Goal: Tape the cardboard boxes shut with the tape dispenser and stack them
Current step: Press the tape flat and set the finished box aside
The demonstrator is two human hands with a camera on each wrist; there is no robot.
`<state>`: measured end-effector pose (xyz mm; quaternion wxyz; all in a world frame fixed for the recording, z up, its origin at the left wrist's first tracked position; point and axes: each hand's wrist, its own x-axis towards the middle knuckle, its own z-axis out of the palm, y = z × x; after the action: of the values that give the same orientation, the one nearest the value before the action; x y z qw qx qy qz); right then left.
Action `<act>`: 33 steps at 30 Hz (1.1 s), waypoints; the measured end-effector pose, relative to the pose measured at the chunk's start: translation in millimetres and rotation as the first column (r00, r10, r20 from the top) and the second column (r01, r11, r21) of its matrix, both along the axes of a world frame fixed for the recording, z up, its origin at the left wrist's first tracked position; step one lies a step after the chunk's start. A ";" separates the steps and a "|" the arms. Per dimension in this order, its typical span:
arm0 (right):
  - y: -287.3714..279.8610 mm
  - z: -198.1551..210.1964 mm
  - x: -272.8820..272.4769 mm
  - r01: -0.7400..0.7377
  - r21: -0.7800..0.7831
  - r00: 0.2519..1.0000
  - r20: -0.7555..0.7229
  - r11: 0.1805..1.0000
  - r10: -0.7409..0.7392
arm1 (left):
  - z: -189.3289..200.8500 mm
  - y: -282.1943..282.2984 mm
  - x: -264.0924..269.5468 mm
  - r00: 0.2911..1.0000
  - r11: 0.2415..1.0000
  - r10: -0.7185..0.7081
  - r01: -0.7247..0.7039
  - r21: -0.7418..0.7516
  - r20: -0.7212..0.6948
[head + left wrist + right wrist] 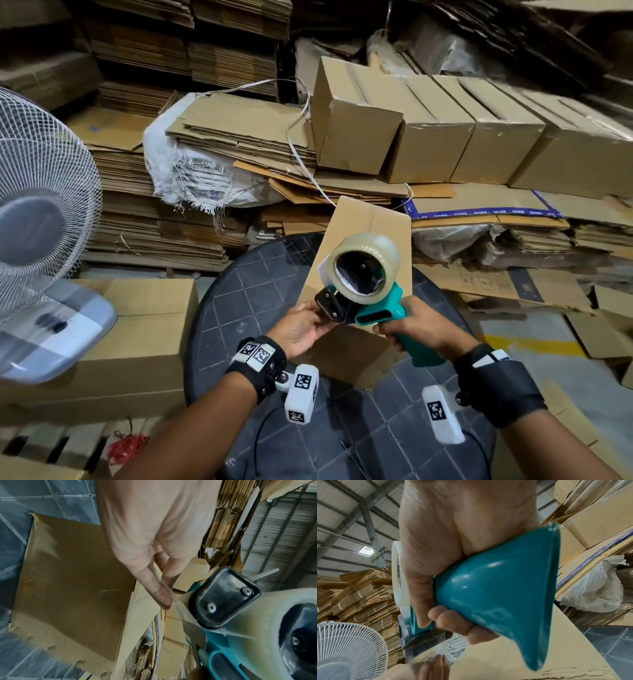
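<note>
A teal tape dispenser (376, 310) with a clear tape roll (364, 263) is held above a plain cardboard box (370, 222) that lies on the round black table (239, 308). My right hand (414, 325) grips the dispenser's handle (496, 588). At the dispenser's black front plate (224, 599), my left hand (301, 329) pinches the loose end of the clear tape (173, 601) between thumb and fingers. The right wrist view shows the pulled-out tape strip (423, 651) running down to my left fingers (436, 666). The box's near side (68, 588) has torn, ragged edges.
A white standing fan (37, 212) is close on the left, beside another closed box (147, 329). A row of closed boxes (445, 130) sits behind on stacks of flat cardboard (137, 212). Loose flattened cardboard (513, 284) litters the floor at right.
</note>
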<state>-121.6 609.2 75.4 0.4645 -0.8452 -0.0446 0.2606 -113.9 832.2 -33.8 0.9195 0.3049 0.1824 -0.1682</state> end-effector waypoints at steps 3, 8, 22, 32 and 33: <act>-0.4 2.0 -0.5 -0.015 -0.011 1.000 0.002 1.000 0.015 | 1.3 3.9 -1.9 0.997 0.997 -0.057 0.054 0.060 0.052; -1.2 5.7 0.9 -0.047 -0.067 0.999 0.005 0.997 0.048 | 2.4 13.0 -2.9 0.960 0.953 -0.248 0.217 0.211 0.133; 15.4 23.3 6.1 -0.129 -0.169 0.991 0.021 0.977 0.134 | 10.9 40.6 6.6 0.851 0.736 -0.517 0.384 0.558 0.096; 19.4 29.4 15.4 -0.094 -0.129 0.994 0.040 0.987 0.100 | 9.3 53.9 11.8 0.809 0.718 -0.562 0.373 0.587 0.173; 20.1 29.6 15.9 -0.095 -0.127 0.994 0.038 0.987 0.100 | 8.6 52.8 13.2 0.830 0.740 -0.526 0.337 0.582 0.187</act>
<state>-105.7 629.3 105.0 0.3963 -0.8750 -0.0799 0.2664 -100.6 885.1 -25.2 0.7512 0.6028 -0.0169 -0.2682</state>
